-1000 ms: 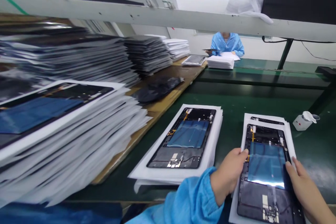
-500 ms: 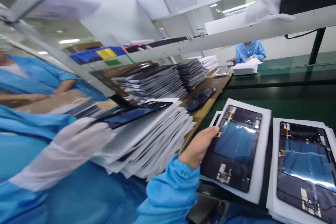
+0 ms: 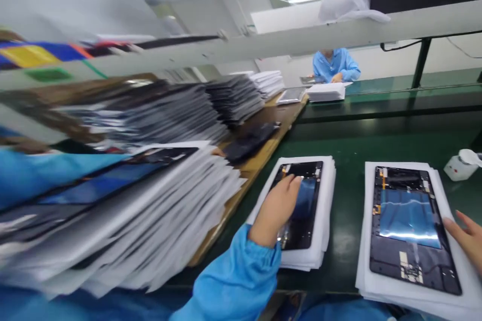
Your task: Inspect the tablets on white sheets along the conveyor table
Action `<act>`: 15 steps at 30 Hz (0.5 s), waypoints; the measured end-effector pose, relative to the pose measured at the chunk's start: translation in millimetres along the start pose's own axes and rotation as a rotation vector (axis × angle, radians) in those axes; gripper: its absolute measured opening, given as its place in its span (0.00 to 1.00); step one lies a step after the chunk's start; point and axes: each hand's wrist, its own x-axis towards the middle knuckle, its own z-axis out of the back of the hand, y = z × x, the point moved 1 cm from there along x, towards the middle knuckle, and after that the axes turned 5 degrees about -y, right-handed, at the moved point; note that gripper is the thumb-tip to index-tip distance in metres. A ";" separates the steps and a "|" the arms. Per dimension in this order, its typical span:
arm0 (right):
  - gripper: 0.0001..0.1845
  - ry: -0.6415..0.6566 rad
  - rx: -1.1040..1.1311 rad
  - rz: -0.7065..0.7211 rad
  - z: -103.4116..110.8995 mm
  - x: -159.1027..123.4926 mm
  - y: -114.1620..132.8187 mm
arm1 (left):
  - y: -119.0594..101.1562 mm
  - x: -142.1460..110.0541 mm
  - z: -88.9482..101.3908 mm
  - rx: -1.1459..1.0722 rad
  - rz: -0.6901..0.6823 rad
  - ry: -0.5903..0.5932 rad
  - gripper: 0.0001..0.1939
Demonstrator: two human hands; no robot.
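Note:
My left hand (image 3: 276,208) rests over an opened tablet housing (image 3: 314,200), its fingers lying across the left side and hiding part of it. That housing lies flat on a stack of white sheets (image 3: 326,241). To the right, a second opened tablet housing (image 3: 410,220), with a shiny blue battery area and orange flex cables, lies on another white stack (image 3: 365,261). My right hand (image 3: 467,235), partly cut off by the frame edge, has thumb and finger apart at this housing's right edge.
On the left stands a tall stack of housings and white sheets (image 3: 181,225), with a co-worker's blue sleeve (image 3: 56,168) beside it. More dark stacks (image 3: 233,98) are behind. A small white container (image 3: 461,165) is at right. Another person (image 3: 335,67) sits at the far end.
The left housing, tilted in my left hand before, now lies flat on its stack. My right hand has come into view. The view has swung right; the co-worker's housing now lies on the left stack.

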 end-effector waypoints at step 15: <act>0.19 -0.045 -0.531 0.227 -0.9 -35.5 57.1 | -55.3 -65.4 -119.0 -0.033 0.034 0.539 0.16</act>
